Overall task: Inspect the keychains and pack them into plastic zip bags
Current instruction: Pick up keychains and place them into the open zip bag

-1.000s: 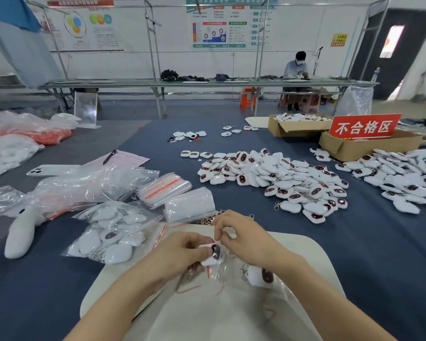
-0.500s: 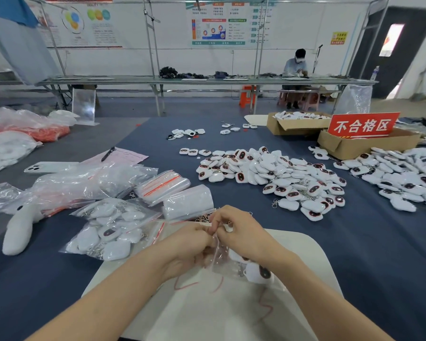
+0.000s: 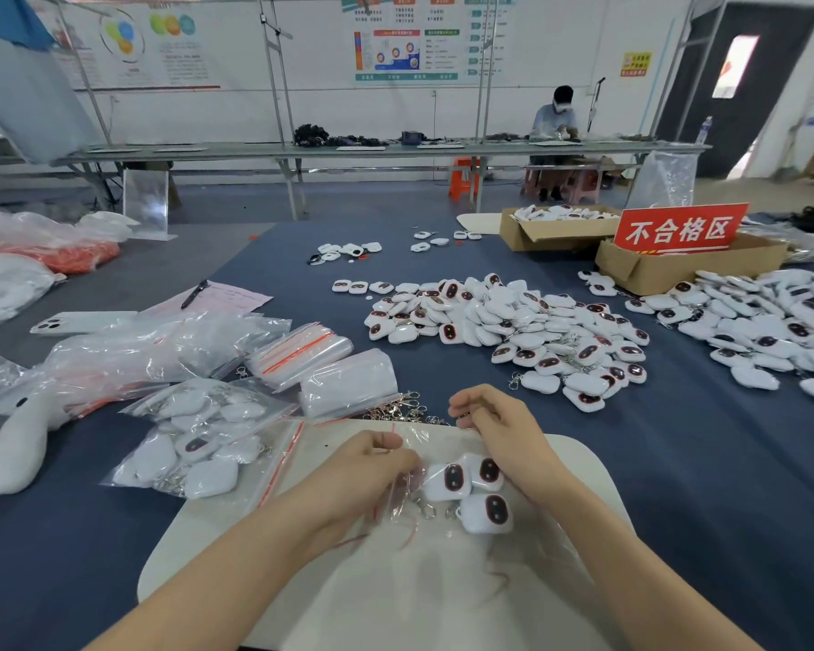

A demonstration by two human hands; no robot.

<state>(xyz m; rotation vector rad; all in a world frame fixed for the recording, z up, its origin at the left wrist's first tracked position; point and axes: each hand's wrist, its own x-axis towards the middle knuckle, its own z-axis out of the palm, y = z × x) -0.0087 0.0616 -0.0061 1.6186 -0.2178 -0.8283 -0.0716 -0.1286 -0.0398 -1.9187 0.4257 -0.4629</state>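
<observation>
A clear zip bag [image 3: 442, 441] lies on a white board [image 3: 583, 472] in front of me, with three white keychains [image 3: 454, 479] with dark red eyes inside it. My left hand [image 3: 372, 467] grips the bag's left edge by its red zip line. Just above the bag's far edge, my right hand [image 3: 499, 429] has its fingers loosely curled, and I see nothing in them. A big heap of loose keychains [image 3: 504, 321] lies beyond on the blue cloth.
A filled zip bag [image 3: 198, 444] lies to the left, and stacks of empty bags [image 3: 301, 352] behind it. Loose metal clasps [image 3: 405, 408] sit at the board's far edge. At right are more keychains [image 3: 771, 317] and a cardboard box [image 3: 677, 270] with a red sign. A phone [image 3: 76, 321] lies far left.
The keychain my hands were pushing in now lies inside the bag with two others. My right hand has lifted off the bag. The bag has settled flat on the board.
</observation>
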